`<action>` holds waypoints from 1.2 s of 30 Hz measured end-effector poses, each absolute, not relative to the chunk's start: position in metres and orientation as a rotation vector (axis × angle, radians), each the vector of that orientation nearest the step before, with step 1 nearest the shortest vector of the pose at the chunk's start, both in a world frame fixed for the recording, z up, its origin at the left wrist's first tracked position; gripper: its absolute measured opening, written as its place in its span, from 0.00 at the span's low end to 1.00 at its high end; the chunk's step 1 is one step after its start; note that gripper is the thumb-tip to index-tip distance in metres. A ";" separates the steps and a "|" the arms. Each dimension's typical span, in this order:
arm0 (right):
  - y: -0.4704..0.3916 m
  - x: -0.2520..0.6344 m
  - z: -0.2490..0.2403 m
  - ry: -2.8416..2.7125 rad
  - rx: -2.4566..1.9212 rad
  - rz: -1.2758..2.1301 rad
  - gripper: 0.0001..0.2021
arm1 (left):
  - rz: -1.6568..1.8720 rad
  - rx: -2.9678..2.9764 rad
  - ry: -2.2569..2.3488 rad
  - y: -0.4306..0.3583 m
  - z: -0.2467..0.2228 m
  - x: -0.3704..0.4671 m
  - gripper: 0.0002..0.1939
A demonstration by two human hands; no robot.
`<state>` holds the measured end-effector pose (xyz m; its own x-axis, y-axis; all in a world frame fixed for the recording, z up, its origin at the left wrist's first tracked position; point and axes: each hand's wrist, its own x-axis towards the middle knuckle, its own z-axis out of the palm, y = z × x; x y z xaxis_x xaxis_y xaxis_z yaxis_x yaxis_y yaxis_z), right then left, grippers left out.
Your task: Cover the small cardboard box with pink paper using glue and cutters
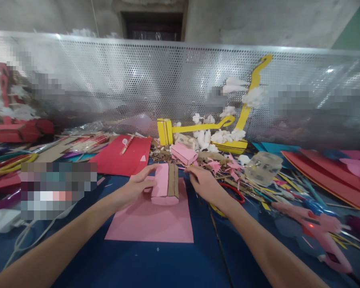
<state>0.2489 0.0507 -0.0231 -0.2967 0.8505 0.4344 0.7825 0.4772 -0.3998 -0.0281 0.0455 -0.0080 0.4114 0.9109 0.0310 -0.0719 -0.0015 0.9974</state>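
My left hand (141, 186) grips the left side of a small cardboard box (160, 181), its fingers and thumb closed around that edge. Pink paper covers the box's left and front; a strip of brown cardboard shows bare along the right. Beneath it lies a sheet of pink paper (150, 228) on the blue table (120, 264). To the right of the box, apart from it, is my right hand (202, 182), fingers pinched together; what they hold, if anything, is too small to make out. Just behind sits another pink paper-covered piece (184, 154).
Scissors (235, 193) lie partly under my right forearm. A pink glue gun (318, 228) rests at the right, its red light on. Cardboard scraps (210, 160), red paper (120, 158) and yellow paper shapes (198, 128) line the perforated metal panel (174, 80). A white cable (21, 244) runs left.
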 end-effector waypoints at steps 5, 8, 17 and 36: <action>0.049 0.270 -0.014 -2.374 -1.357 0.068 0.23 | 0.897 1.709 1.056 0.049 -0.009 -0.037 0.28; 0.046 0.274 -0.012 -2.495 -1.362 0.001 0.26 | 1.009 1.873 1.000 0.052 -0.006 -0.042 0.29; 0.042 0.270 -0.005 -2.647 -1.386 -0.243 0.16 | 0.710 2.050 1.000 0.058 0.008 -0.030 0.59; 0.027 0.270 0.027 -2.066 -1.738 -0.147 0.16 | 0.313 2.457 1.056 0.058 0.005 -0.028 0.55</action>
<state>0.2704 0.0273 0.0270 -0.1184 0.9130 0.3905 0.9590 0.2071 -0.1933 -0.0275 0.0578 0.0050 0.6819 0.7307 0.0313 0.6300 -0.6086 0.4823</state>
